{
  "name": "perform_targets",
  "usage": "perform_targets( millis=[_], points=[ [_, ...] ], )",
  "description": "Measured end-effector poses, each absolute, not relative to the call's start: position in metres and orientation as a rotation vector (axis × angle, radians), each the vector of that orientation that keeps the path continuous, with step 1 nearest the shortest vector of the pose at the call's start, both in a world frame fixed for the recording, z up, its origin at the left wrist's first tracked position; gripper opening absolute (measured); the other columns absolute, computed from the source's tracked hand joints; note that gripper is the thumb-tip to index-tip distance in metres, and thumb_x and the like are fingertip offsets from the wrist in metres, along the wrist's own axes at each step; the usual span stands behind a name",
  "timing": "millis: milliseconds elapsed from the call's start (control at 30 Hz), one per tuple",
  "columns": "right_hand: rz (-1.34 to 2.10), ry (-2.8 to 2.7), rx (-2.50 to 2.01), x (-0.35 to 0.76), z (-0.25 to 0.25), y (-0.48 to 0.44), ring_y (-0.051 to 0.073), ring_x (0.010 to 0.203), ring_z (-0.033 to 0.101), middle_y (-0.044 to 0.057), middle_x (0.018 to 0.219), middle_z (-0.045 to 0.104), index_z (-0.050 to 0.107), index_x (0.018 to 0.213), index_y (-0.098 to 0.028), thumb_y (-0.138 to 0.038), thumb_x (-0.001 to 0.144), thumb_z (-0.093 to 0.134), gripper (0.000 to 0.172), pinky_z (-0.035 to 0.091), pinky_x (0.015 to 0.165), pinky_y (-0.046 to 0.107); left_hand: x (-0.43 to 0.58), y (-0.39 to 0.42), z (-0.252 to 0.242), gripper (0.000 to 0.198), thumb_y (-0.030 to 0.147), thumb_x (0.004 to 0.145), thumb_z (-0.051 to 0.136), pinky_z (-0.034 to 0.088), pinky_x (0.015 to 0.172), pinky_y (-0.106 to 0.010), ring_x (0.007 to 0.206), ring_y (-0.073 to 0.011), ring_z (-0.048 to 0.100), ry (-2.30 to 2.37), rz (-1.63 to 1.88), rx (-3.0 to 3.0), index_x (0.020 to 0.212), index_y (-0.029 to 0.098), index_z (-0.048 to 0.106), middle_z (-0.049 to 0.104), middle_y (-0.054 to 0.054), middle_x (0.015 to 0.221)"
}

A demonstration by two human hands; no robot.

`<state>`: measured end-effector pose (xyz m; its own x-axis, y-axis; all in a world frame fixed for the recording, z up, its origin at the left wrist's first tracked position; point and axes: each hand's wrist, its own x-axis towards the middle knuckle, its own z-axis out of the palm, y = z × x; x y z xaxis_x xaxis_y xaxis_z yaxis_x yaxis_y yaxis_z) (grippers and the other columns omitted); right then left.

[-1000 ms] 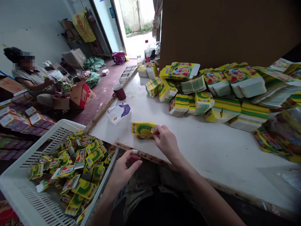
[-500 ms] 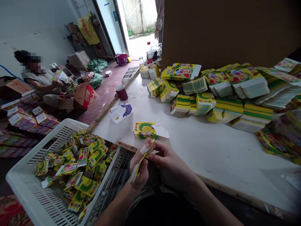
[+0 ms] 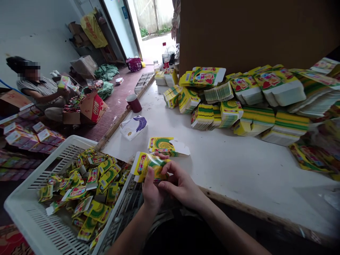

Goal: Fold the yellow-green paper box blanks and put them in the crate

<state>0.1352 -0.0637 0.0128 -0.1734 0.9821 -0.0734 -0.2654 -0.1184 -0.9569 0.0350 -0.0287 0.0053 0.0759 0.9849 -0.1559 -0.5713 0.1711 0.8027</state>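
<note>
Both my hands hold one yellow and green printed carton blank (image 3: 148, 165) just in front of the table's near edge. My left hand (image 3: 151, 189) grips it from below with the thumb on its face. My right hand (image 3: 180, 186) pinches its right side with curled fingers. A small stack of flat blanks (image 3: 166, 146) lies on the white table (image 3: 239, 170) just beyond my hands. To my left stands a white plastic crate (image 3: 34, 219) filled with several folded yellow cartons (image 3: 92, 180).
Large piles of flat carton blanks (image 3: 255, 99) line the table's back under a brown board. A maroon mug (image 3: 133, 103) and a white and purple packet (image 3: 133, 127) sit at the table's left. Another person (image 3: 39, 92) sits on the floor at far left among boxes.
My right hand left the stack on the table with one blank and came back to my left hand. Both hands then turned the blank from edge-on to face up.
</note>
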Motion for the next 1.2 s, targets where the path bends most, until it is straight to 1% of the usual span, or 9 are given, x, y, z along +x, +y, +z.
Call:
perform_targets(
  millis=[167, 333, 533, 700, 800, 900, 967, 1100, 1200],
  points=[
    [1.319, -1.195, -1.228, 0.126, 0.003, -0.06, 0.006, 0.051, 0.041, -0.004, 0.087, 0.058, 0.051, 0.106, -0.024, -0.014, 0.075, 0.068, 0.037, 0.033, 0.047, 0.02, 0.034, -0.023, 0.005, 0.039, 0.06, 0.086, 0.054, 0.052, 0.082, -0.026, 0.083, -0.0145, 0.06, 0.899, 1.416, 0.613, 0.097, 0.023, 0.06, 0.057, 0.0, 0.084],
    [1.406, -1.039, -1.085, 0.131, 0.004, -0.055, 0.011, 0.062, 0.046, -0.005, 0.076, 0.053, 0.056, 0.104, -0.022, -0.024, 0.072, 0.073, 0.036, 0.034, 0.054, 0.022, 0.02, -0.024, -0.004, 0.063, 0.078, 0.068, 0.06, 0.054, 0.081, -0.032, 0.086, -0.0206, 0.064, 0.874, 1.278, 0.792, 0.098, 0.022, 0.061, 0.063, -0.003, 0.089],
    [1.267, -1.132, -1.212, 0.141, 0.007, -0.058, 0.012, 0.06, 0.043, -0.002, 0.068, 0.055, 0.069, 0.086, -0.018, -0.034, 0.08, 0.069, 0.018, 0.034, 0.054, 0.024, 0.003, -0.015, -0.016, 0.042, 0.036, 0.055, 0.09, 0.053, 0.065, -0.021, 0.067, -0.0129, 0.065, 1.044, 1.343, 0.964, 0.085, 0.018, 0.066, 0.071, 0.002, 0.077],
    [1.344, -1.012, -1.153, 0.148, 0.002, -0.059, 0.017, 0.066, 0.058, 0.003, 0.074, 0.066, 0.071, 0.083, -0.016, -0.042, 0.084, 0.065, 0.027, 0.045, 0.059, 0.028, -0.007, -0.011, -0.011, 0.025, 0.039, 0.071, 0.08, 0.057, 0.069, -0.029, 0.069, -0.0183, 0.068, 1.016, 1.224, 1.046, 0.08, 0.017, 0.073, 0.075, -0.002, 0.077],
    [1.202, -1.166, -1.181, 0.164, 0.01, -0.058, 0.02, 0.072, 0.063, 0.005, 0.079, 0.071, 0.074, 0.085, -0.018, -0.037, 0.086, 0.064, 0.022, 0.049, 0.065, 0.03, -0.019, -0.009, 0.003, 0.044, 0.059, 0.074, 0.07, 0.058, 0.078, -0.041, 0.083, -0.0289, 0.071, 0.934, 1.052, 1.133, 0.084, 0.016, 0.076, 0.077, -0.01, 0.085],
    [0.795, -1.504, -1.26, 0.178, 0.024, -0.059, 0.019, 0.08, 0.065, 0.006, 0.091, 0.073, 0.076, 0.098, -0.024, -0.025, 0.09, 0.059, 0.018, 0.049, 0.071, 0.03, -0.034, -0.006, 0.02, 0.088, 0.087, 0.073, 0.036, 0.053, 0.091, -0.052, 0.107, -0.0367, 0.065, 0.885, 0.976, 1.12, 0.112, 0.016, 0.071, 0.071, -0.018, 0.114],
    [0.557, -1.742, -1.296, 0.18, 0.031, -0.061, 0.019, 0.082, 0.066, 0.006, 0.098, 0.073, 0.074, 0.106, -0.029, -0.019, 0.092, 0.056, 0.025, 0.049, 0.072, 0.03, -0.042, -0.004, 0.027, 0.101, 0.092, 0.066, 0.034, 0.044, 0.104, -0.053, 0.123, -0.0376, 0.055, 0.896, 0.979, 1.24, 0.128, 0.017, 0.061, 0.062, -0.019, 0.131],
    [0.456, -2.011, -1.119, 0.169, 0.033, -0.064, 0.02, 0.09, 0.065, 0.008, 0.11, 0.07, 0.068, 0.117, -0.031, -0.019, 0.093, 0.056, 0.029, 0.05, 0.077, 0.032, -0.038, -0.008, 0.029, 0.093, 0.061, 0.055, 0.082, 0.046, 0.102, -0.048, 0.12, -0.0358, 0.058, 0.997, 0.698, 1.709, 0.134, 0.022, 0.052, 0.062, -0.014, 0.13],
    [0.486, -1.589, -1.146, 0.158, 0.026, -0.064, 0.019, 0.093, 0.062, 0.012, 0.139, 0.051, 0.052, 0.134, -0.031, -0.022, 0.089, 0.064, 0.047, 0.051, 0.081, 0.034, -0.022, -0.016, 0.024, 0.07, 0.046, 0.068, 0.077, 0.055, 0.086, -0.045, 0.1, -0.0316, 0.067, 1.242, 0.584, 1.873, 0.127, 0.019, 0.049, 0.069, -0.012, 0.109]
  ],
)
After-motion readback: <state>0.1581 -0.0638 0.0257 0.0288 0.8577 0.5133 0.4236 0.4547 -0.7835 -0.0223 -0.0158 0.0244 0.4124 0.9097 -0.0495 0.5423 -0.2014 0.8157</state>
